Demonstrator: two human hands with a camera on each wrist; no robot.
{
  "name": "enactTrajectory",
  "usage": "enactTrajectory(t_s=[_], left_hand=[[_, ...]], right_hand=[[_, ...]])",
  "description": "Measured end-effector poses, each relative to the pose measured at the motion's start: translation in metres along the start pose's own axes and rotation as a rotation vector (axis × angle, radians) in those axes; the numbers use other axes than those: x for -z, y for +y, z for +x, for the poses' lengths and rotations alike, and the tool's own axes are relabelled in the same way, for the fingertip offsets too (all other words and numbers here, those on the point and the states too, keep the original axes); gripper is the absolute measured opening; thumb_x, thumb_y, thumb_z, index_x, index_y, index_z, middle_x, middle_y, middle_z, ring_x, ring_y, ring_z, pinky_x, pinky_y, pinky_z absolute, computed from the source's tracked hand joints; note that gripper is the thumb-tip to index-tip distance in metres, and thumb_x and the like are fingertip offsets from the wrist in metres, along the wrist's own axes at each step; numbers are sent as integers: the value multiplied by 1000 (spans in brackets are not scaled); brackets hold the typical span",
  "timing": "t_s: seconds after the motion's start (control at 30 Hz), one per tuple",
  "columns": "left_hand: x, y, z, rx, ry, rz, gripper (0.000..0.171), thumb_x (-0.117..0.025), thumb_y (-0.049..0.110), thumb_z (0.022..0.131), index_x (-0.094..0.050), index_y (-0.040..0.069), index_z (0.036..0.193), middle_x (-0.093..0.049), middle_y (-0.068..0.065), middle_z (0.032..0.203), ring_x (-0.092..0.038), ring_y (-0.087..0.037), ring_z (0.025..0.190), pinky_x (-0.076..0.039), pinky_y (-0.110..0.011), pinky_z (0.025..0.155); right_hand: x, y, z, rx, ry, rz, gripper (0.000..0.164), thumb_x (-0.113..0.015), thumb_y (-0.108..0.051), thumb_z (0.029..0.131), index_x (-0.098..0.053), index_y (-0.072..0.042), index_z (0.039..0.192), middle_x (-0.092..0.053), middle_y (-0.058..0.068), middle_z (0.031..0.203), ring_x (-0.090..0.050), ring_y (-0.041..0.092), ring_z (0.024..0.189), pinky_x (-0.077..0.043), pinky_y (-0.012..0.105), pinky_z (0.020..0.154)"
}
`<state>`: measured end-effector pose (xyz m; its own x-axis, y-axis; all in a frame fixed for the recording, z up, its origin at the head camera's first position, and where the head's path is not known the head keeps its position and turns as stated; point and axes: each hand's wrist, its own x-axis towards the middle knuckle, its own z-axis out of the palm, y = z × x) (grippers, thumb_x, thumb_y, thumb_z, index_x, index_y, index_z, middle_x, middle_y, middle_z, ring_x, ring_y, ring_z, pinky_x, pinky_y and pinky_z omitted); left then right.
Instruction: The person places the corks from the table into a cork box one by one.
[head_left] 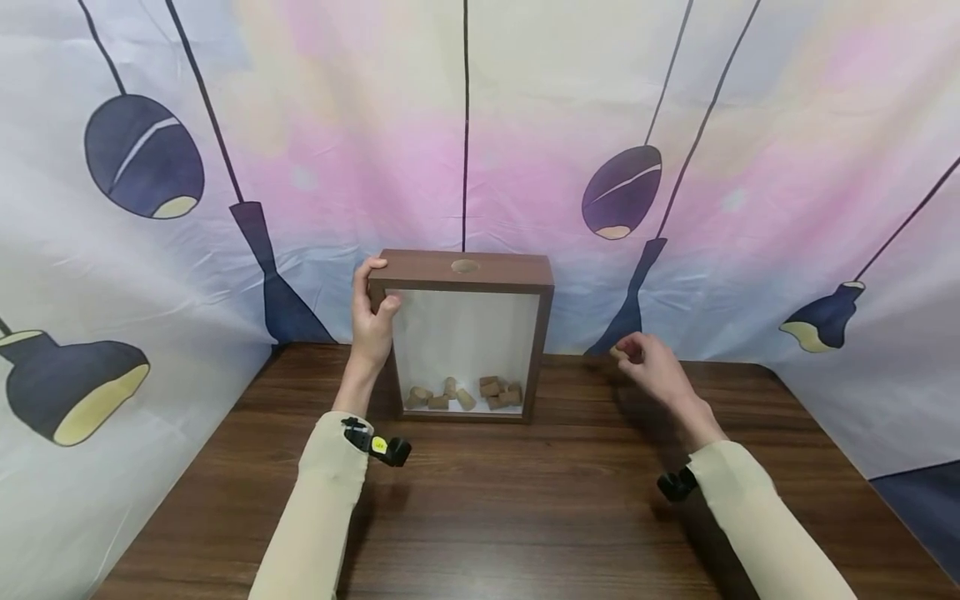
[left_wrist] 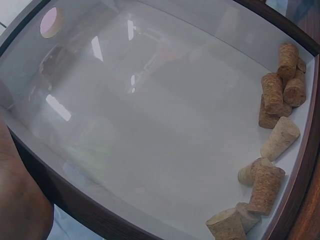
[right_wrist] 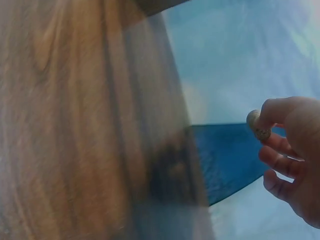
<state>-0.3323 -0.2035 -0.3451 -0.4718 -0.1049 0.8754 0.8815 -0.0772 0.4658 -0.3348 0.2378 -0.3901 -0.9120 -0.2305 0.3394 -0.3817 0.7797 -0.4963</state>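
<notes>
A brown wooden shadow box (head_left: 545, 350) with a clear front stands upright on the table. A round hole (head_left: 466, 267) is cut in its top. My left hand (head_left: 372, 327) grips the box's upper left corner, thumb on the front and fingers over the top. Several corks (left_wrist: 279, 137) lie in two loose groups along the bottom inside. To the right of the box, my right hand (head_left: 656, 367) is raised above the table and pinches a cork (right_wrist: 259, 125) between thumb and fingertips.
The dark wood table (head_left: 480, 517) runs back to a printed cloth backdrop (head_left: 360, 167) with lamp drawings. The box stands near the table's back edge. Each forearm wears a small black camera (head_left: 677, 484) at the wrist.
</notes>
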Motion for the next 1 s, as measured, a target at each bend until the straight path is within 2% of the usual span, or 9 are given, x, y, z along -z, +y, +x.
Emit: enactTrajectory(t_s=[0.1, 0.3, 0.43, 0.6, 0.77, 1.0], left_hand=[[0, 1, -1, 3, 0, 14, 67, -68, 48, 91, -43, 5, 135, -49, 2, 109, -41, -9, 74, -38, -22, 70], [0, 3, 0, 2, -1, 8, 69, -68, 51, 89, -44, 6, 135, -49, 2, 107, -41, -9, 74, -37, -22, 69], [1, 3, 0, 8, 0, 15, 70, -68, 52, 89, -43, 6, 136, -49, 1, 107, -41, -9, 76, -37, -22, 71], [0, 3, -1, 15, 7, 18, 71, -69, 52, 88, -44, 6, 135, -49, 1, 109, -43, -9, 79, -39, -23, 73], [-1, 3, -2, 2, 8, 16, 73, -69, 53, 88, -43, 3, 135, -49, 2, 104, -42, -9, 73, -38, -22, 70], [1, 2, -1, -6, 4, 11, 73, -68, 52, 88, -42, 2, 135, -48, 2, 103, -40, -9, 72, -37, -22, 69]], right_hand=[[8, -13, 2, 35, 37, 0, 23, -62, -11, 95, -63, 0, 115, -61, 19, 108, -61, 34, 95, -50, 49, 81], [25, -41, 11, 158, 159, -29, 20, -66, -7, 89, -66, -2, 109, -63, 16, 100, -58, 27, 83, -47, 39, 73], [36, -63, 15, 220, 230, -28, 19, -66, -10, 89, -68, -6, 108, -65, 11, 98, -53, 20, 75, -43, 34, 68], [48, -88, 17, 271, 264, -2, 19, -66, -11, 89, -69, -7, 108, -66, 9, 99, -53, 17, 72, -43, 30, 67], [57, -107, 17, 324, 288, -5, 19, -66, -6, 88, -69, -7, 106, -65, 9, 100, -53, 15, 69, -43, 25, 64], [72, -136, 25, 336, 318, -4, 22, -66, -8, 87, -70, -7, 109, -66, 8, 101, -56, 17, 71, -44, 29, 68]])
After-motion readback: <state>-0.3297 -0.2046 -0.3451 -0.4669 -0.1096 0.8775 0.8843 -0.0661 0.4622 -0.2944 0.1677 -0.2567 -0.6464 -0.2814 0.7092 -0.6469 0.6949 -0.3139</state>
